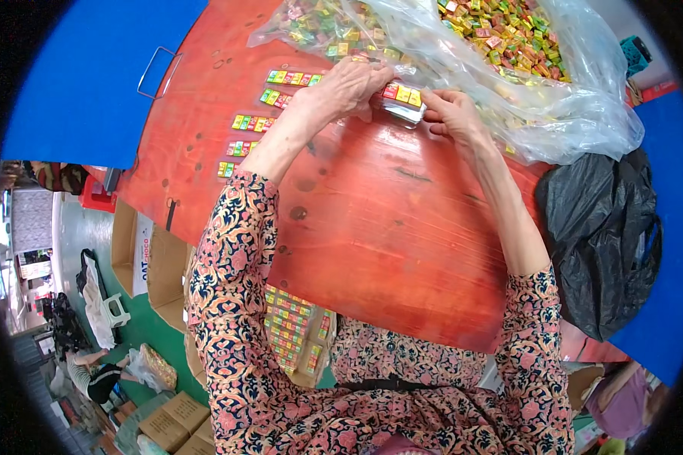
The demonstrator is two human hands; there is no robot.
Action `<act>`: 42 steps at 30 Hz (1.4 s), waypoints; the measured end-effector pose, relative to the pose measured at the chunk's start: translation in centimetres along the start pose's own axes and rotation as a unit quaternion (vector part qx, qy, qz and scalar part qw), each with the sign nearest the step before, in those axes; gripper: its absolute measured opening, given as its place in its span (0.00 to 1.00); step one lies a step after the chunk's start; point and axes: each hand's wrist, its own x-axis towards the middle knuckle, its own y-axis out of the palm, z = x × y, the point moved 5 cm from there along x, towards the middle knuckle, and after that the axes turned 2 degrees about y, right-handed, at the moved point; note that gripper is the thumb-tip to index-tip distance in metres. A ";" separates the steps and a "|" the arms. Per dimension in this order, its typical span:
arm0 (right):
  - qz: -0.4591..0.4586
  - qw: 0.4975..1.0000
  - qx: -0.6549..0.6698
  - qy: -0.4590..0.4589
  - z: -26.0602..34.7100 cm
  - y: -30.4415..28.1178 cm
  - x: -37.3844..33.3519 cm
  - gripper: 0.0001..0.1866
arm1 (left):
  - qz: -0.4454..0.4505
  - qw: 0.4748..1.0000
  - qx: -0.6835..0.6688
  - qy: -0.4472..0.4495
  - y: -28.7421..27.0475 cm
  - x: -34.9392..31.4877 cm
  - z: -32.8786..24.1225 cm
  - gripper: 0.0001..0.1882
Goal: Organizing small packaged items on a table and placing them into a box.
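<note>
Between my two hands is a narrow clear plastic pack (402,94) with a row of small red and yellow wrapped cubes in it, just above the red table (372,227). My left hand (349,87) is closed over its left end, hiding that part. At its right end, the fingers of my right hand (455,117) pinch the edge. Left of my left hand lie several similar filled packs (254,123), spaced in a column; my forearm covers some of their ends. A shiny clear layer shows under the held pack, its shape hard to make out.
A big clear plastic bag (584,114) of loose wrapped cubes (508,34) spreads across the far side. A black plastic bag (599,243) sits at the right. Blue surfaces (91,76) flank the table. Below left, a cardboard box (167,265) and a carton of filled packs (288,326) stand.
</note>
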 end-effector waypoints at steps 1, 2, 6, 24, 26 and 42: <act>0.000 1.000 0.013 0.005 -0.2 -0.1 0.1 0.25 | 0.000 1.000 0.000 0.000 -0.3 0.2 -0.3 0.30; 0.000 1.000 0.014 0.005 -0.4 -0.2 0.2 0.25 | 0.024 1.000 -0.007 -0.019 -0.4 0.5 -0.5 0.30; 0.028 0.999 0.023 0.002 -0.1 0.0 -0.7 0.24 | 0.041 0.999 0.006 -0.027 -0.3 -1.0 -1.5 0.27; 0.060 0.965 0.156 -0.200 -1.7 3.2 -3.2 0.17 | -0.035 0.984 -0.079 -0.153 1.0 -3.4 -6.1 0.14; 0.070 0.973 0.148 -0.163 -1.6 4.1 -4.6 0.19 | -0.001 0.980 -0.082 -0.181 1.8 -4.4 -6.0 0.13; -0.065 0.959 0.018 -0.274 -5.1 4.9 -4.8 0.21 | -0.086 0.905 -0.035 -0.416 -9.9 -21.8 -14.1 0.17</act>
